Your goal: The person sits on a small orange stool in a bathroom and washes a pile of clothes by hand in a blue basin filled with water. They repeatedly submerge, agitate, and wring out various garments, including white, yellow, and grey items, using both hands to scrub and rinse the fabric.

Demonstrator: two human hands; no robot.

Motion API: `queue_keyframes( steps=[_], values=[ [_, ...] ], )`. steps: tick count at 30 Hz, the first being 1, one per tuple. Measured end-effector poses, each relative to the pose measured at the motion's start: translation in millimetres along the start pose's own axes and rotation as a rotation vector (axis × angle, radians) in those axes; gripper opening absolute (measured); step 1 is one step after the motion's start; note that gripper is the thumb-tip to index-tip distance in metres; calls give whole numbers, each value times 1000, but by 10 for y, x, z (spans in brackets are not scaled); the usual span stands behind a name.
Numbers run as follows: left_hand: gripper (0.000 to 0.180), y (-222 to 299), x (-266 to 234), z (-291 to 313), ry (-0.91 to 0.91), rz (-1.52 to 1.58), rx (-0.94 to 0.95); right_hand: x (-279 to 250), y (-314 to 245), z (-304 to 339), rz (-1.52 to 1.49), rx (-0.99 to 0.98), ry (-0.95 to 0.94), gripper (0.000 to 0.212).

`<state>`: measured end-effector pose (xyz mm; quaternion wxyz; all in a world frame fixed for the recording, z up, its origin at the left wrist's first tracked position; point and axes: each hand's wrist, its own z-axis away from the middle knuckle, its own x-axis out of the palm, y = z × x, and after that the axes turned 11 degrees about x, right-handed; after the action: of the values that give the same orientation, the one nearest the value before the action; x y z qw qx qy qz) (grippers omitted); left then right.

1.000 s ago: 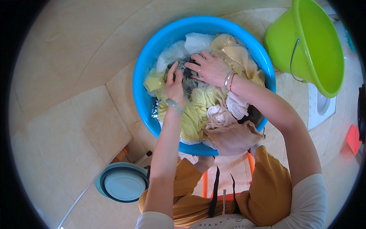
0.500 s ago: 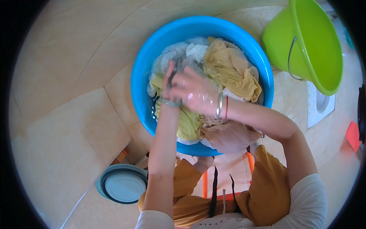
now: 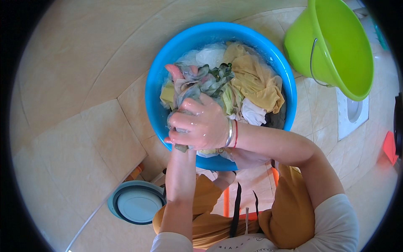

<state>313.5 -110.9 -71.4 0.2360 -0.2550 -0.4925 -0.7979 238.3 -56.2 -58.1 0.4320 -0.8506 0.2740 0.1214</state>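
Wet laundry fills a round blue basin (image 3: 152,90). Over the basin's left half, my right hand (image 3: 200,125) bends its fingers round a soaked, sheer grey-green patterned cloth (image 3: 216,79), pressing it down near my left wrist. My left hand (image 3: 174,72) lies beneath and within the same cloth, which it holds; only some fingertips stick out, one stretched to the upper left, and the palm is hidden. To the right of the hands lie a mustard-yellow garment (image 3: 256,80) and a white cloth (image 3: 252,111). Pale yellow-green fabric (image 3: 167,94) shows at the left side.
A bright green bucket (image 3: 323,50) with a wire handle stands at the upper right, beside a white floor fixture (image 3: 353,113). A folding grey-blue basin (image 3: 139,202) sits at the lower left by a tiled ledge (image 3: 84,130). A red object (image 3: 390,148) is at far right.
My right hand has drawn back toward me, from above the left hand to its wrist. The grey-green patterned cloth has come up over my left hand, and more white cloth shows on the right.
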Motion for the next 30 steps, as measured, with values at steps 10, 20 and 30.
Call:
queue_keyframes(
  steps=[10, 20, 30],
  values=[
    [39, -313, 67, 47, 295, -239, 11, -92, 917, -44, -62, 323, -6, 12],
    [43, 197, -543, -176, -162, -387, -26, -869, 947, 365, 361, -177, -501, 9],
    [39, 394, -727, 95, -204, -1001, 129, -478, 903, 132, 264, 380, -279, 25]
  ],
)
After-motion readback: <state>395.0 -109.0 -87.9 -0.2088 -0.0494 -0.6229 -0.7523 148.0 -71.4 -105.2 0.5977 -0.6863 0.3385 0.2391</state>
